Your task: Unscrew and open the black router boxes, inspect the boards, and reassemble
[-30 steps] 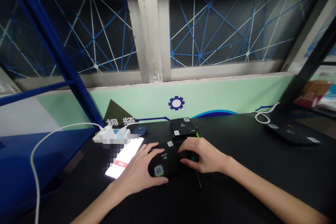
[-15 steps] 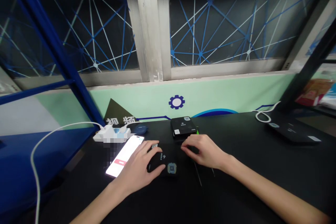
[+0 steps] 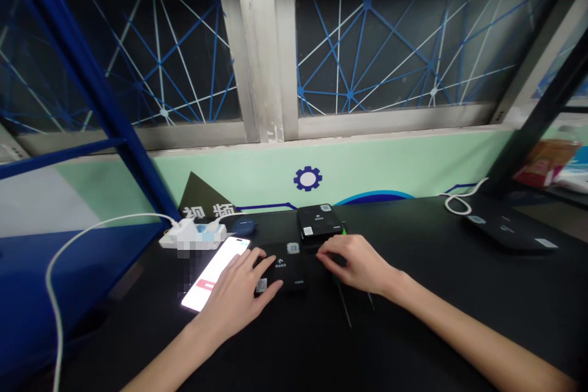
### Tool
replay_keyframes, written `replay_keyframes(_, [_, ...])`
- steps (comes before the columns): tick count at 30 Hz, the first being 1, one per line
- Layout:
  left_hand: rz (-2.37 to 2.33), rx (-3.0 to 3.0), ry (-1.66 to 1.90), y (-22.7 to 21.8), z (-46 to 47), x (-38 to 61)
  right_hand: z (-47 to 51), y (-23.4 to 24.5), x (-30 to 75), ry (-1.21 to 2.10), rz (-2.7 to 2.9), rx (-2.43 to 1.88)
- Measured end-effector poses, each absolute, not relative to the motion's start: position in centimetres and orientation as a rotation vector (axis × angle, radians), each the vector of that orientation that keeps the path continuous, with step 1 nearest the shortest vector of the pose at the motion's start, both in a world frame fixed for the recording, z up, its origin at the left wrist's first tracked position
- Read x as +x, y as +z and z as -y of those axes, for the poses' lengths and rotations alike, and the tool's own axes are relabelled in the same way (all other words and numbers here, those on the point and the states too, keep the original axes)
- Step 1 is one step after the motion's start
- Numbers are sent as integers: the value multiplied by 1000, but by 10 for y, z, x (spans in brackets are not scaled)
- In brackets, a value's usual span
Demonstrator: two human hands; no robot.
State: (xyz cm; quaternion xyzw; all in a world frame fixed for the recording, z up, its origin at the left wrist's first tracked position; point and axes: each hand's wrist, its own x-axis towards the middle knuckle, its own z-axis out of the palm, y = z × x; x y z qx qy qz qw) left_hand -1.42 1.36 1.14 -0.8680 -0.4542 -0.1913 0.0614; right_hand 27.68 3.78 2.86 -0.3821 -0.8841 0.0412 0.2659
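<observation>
Head view, hands at the bench (image 3: 413, 331). Main item: a flat black rectangular pad (image 3: 285, 271) with square printed labels (image 3: 261, 285), lying at the bench's middle, just ahead of the person. Its long axis appears to run roughly 9 to 3 o'clock, though the wide lens makes this uncertain.

The left grip (image 3: 260, 275) is nearer: it lies at the pad's 8 o'clock side, with its fingers (image 3: 264, 290) spread and touching the near-left part of the pad. It is open, not closed around the pad, and nothing is lifted. The right grip (image 3: 337, 260) lies at 3 o'clock, its fingers (image 3: 324, 255) loosely curved and just beside the right edge, apparently not touching. It is open and holds nothing that can be seen.

Nearby: a second black box (image 3: 320, 222) at the pad's 1 o'clock, close behind it; a lit smartphone (image 3: 214, 272) at 9 o'clock, partly under the left hand, contact unclear; two thin dark rods (image 3: 344, 306) below the right hand. Further out at 10 o'clock are a white power strip (image 3: 193, 236) and a small dark blue case (image 3: 243, 226). A flat black device (image 3: 505, 229) sits at the bench's far right.
</observation>
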Motion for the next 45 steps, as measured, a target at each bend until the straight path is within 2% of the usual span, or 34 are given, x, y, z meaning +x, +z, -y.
replay_keyframes(9, [1370,-2599,-505,5,-14,-14,-32,28,272,181,2428,-905])
replay_keyframes(16, [1403,-2541,-650,0,-16,-10,-29,24,265,236,2458,-797])
replay_keyframes(25, [1159,-2736,-696,12,-3,-6,-31,23,266,224,2464,-803])
replay_keyframes(38, [1265,-2729,-544,0,-14,-11,-31,27,266,215,2457,-816])
replay_keyframes(45, [1277,-2638,-632,6,-11,-4,-33,26,268,198,2453,-839])
